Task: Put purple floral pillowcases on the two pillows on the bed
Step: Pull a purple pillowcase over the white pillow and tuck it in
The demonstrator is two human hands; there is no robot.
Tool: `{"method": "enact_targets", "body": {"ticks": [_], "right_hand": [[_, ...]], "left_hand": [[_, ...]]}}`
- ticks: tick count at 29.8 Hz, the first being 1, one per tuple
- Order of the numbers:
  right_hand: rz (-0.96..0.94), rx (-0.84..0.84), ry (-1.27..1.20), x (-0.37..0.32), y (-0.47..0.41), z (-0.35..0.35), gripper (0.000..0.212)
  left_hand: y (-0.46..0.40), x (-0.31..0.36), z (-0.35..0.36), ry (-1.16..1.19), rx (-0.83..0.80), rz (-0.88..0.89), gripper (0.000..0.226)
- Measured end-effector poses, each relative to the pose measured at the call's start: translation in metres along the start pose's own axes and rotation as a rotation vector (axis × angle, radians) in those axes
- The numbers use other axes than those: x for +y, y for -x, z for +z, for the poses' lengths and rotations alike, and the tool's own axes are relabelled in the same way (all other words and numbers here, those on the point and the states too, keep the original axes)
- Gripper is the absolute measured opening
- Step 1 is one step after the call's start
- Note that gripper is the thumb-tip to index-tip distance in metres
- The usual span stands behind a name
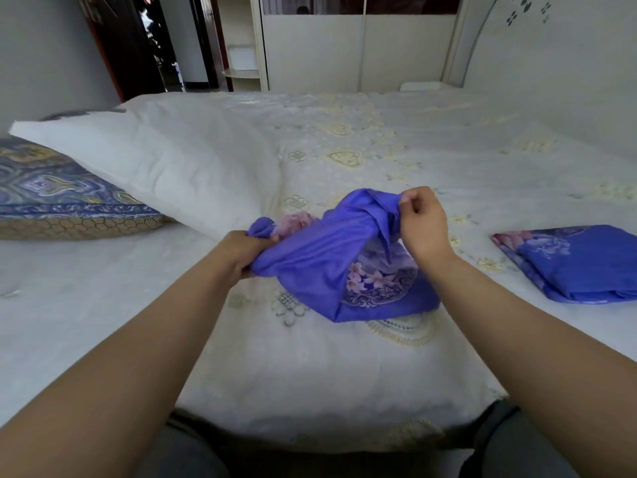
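Note:
A crumpled purple floral pillowcase (331,267) is held just above the bed's middle. My left hand (241,250) grips a bunched end of it on the left. My right hand (422,224) pinches its raised upper edge on the right. A bare white pillow (155,160) lies to the left, its near corner close to my left hand. It rests partly on a second pillow with a blue patterned cover (51,198). Another purple floral pillowcase (572,263) lies folded on the bed at the right.
The bed carries a white embroidered cover (379,150), its near edge just in front of my legs. A white headboard (551,63) rises at the right. A wardrobe (344,46) and a dark open doorway (151,39) stand beyond the bed.

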State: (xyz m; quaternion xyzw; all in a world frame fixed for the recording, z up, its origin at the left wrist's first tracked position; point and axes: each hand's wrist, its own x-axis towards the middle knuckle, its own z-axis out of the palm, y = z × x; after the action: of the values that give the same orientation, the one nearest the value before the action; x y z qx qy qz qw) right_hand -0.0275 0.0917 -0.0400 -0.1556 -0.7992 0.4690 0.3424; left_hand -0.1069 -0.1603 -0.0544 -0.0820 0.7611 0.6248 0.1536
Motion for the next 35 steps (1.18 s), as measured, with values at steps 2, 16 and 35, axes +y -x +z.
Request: {"method": "enact_targets", "body": {"ticks": [2, 16, 35], "right_hand": [[0.148, 0.074, -0.201, -0.014, -0.018, -0.003, 0.014], [0.218, 0.380, 0.089, 0.000, -0.054, -0.087, 0.015], [-0.139, -1.203, 0.965, -0.004, 0.057, 0.003, 0.104]], "left_hand": [[0.000, 0.014, -0.015, 0.311, 0.076, 0.015, 0.022], [-0.043, -0.008, -0.154, 0.726, 0.324, 0.089, 0.042], [0.095, -0.044, 0.015, -1.330, -0.451, 0.526, 0.056]]}}
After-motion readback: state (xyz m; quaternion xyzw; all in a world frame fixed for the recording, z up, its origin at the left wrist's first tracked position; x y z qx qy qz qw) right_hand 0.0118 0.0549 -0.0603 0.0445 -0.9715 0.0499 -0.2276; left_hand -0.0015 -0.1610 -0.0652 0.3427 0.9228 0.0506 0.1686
